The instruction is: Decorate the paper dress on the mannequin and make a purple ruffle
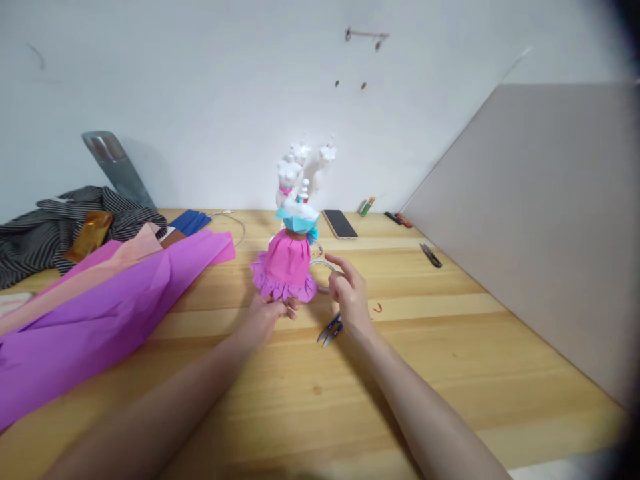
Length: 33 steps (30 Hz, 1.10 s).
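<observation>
- Head view: the wooden table (320,413) lies bare nearest the body, crossed only by the two forearms, and there is free room toward its right side.
- Thread snips (330,330) lie just under the right wrist. Dragging that arm back could catch the blades.
- The left hand (265,313) has its fingers curled at the ruffled hem of the paper skirt (286,263). Whether they grip anything beneath it is hidden.
- The right hand (350,293) is loosely spread and holds nothing, just right of the skirt.
- The miniature mannequin (290,177) stands upright mid-table wearing that skirt. It is tall and narrow, so a push at the hem could tip it or tear the paper.
- Purple crepe paper (100,320) crowds the left side.
- A phone (340,224) and a second pair of snips (431,255) lie farther back, and a grey board (540,220) closes off the right.
</observation>
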Each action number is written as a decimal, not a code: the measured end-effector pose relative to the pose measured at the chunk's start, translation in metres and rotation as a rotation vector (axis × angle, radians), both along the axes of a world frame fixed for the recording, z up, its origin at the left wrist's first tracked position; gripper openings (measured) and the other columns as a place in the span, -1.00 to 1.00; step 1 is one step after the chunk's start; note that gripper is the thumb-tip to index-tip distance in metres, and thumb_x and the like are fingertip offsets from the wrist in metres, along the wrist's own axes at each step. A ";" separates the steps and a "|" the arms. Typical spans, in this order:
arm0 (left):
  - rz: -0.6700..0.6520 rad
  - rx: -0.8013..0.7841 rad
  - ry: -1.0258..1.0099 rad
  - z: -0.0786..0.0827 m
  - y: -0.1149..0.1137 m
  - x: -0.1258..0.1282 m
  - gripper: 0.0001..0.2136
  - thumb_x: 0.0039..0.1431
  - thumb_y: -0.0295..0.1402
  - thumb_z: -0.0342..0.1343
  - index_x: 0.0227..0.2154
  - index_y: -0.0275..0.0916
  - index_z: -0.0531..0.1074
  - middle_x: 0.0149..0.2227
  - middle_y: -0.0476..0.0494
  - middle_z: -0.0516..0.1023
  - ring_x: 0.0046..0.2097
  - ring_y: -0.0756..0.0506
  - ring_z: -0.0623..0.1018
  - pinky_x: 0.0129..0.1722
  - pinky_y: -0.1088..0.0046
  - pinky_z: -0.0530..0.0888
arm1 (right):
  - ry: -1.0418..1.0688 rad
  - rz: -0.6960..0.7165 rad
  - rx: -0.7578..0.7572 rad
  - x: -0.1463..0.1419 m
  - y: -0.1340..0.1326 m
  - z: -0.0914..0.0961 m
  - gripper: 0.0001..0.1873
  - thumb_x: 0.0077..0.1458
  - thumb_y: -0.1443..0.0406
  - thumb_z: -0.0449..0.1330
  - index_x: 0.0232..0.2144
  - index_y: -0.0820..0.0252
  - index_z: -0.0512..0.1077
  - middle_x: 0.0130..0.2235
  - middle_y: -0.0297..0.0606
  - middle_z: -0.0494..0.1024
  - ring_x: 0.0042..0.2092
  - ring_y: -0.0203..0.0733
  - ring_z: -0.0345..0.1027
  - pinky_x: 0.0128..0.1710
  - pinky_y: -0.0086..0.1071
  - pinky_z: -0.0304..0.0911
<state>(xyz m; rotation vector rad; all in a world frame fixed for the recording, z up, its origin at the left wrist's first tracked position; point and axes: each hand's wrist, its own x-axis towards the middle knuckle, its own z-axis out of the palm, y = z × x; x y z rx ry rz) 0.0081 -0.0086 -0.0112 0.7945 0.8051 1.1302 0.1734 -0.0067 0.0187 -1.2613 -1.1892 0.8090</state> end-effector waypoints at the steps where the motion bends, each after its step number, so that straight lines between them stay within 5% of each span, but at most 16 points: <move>1: -0.011 -0.002 0.001 -0.002 0.001 0.000 -0.76 -0.35 -0.59 0.13 -0.47 -0.32 0.46 -0.54 -0.08 0.52 -0.43 -0.05 0.49 -0.46 0.47 0.41 | 0.013 -0.024 0.061 0.000 0.000 0.007 -0.53 -0.12 0.26 0.05 -0.10 0.26 0.38 -0.63 -0.53 0.09 -0.58 -0.34 -0.02 -0.56 -0.41 -0.05; 7: -0.050 -0.024 -0.021 -0.003 0.002 -0.001 -0.75 -0.36 -0.62 0.20 -0.48 -0.34 0.47 -0.53 -0.12 0.54 -0.42 -0.06 0.51 -0.42 0.45 0.42 | -0.104 0.019 0.338 -0.004 0.004 0.068 -0.56 -0.02 0.20 0.19 -0.05 0.15 0.37 -0.28 -0.31 0.44 -0.38 -0.28 0.30 -0.37 -0.33 0.24; 11: -0.088 -0.029 -0.114 0.004 -0.004 -0.006 -0.64 -0.30 -0.58 0.31 -0.32 -0.29 0.48 -0.35 -0.14 0.58 -0.25 -0.11 0.55 -0.27 0.38 0.46 | -0.245 0.038 0.468 -0.013 0.016 0.102 -0.42 -0.05 0.10 0.26 0.04 0.09 0.33 -0.06 -0.15 0.49 -0.10 -0.09 0.39 -0.19 -0.19 0.29; 18: 0.007 -0.147 -0.424 0.005 -0.013 -0.014 -0.75 -0.15 -0.36 0.40 -0.47 -0.25 0.41 -0.39 -0.06 0.55 -0.25 -0.08 0.56 -0.13 0.31 0.46 | -0.211 0.102 0.444 -0.040 0.040 0.128 -0.52 -0.01 -0.04 0.20 -0.18 0.19 0.51 -0.19 -0.13 0.59 -0.08 0.01 0.45 -0.11 -0.08 0.32; 21: 0.077 -0.156 -0.415 0.003 -0.013 -0.014 -0.76 -0.13 -0.37 0.39 -0.44 -0.27 0.43 -0.38 -0.08 0.57 -0.29 -0.05 0.55 -0.13 0.31 0.46 | -0.271 0.054 0.441 -0.047 0.047 0.130 -0.58 -0.03 -0.01 0.22 -0.29 0.21 0.54 -0.25 -0.13 0.61 -0.12 0.02 0.46 -0.12 -0.06 0.33; 26: 0.053 -0.164 -0.363 0.002 -0.016 -0.014 -0.76 -0.15 -0.44 0.38 -0.39 -0.31 0.47 -0.40 -0.11 0.56 -0.31 -0.07 0.55 -0.18 0.35 0.46 | -0.238 -0.033 0.592 -0.040 0.042 0.122 -0.67 0.06 0.08 0.19 -0.20 0.13 0.50 -0.11 -0.16 0.57 -0.07 -0.08 0.43 -0.09 -0.13 0.32; 29: 0.006 -0.154 -0.364 0.004 -0.018 -0.018 -0.74 -0.13 -0.45 0.37 -0.34 -0.28 0.46 -0.36 -0.10 0.56 -0.27 -0.10 0.57 -0.18 0.34 0.46 | -0.174 -0.085 0.643 -0.030 0.033 0.107 -0.70 0.10 0.14 0.16 -0.13 0.10 0.45 -0.09 -0.18 0.54 -0.05 -0.13 0.41 -0.07 -0.19 0.32; 33: -0.018 -0.205 -0.365 0.011 -0.013 -0.028 -0.84 0.08 -0.33 0.23 -0.32 -0.28 0.44 -0.30 -0.18 0.56 -0.21 -0.13 0.57 -0.15 0.32 0.48 | -0.034 -0.113 0.517 -0.021 0.019 0.071 -0.71 0.06 0.20 0.17 -0.14 0.13 0.41 -0.16 -0.22 0.52 -0.11 -0.18 0.40 -0.12 -0.26 0.31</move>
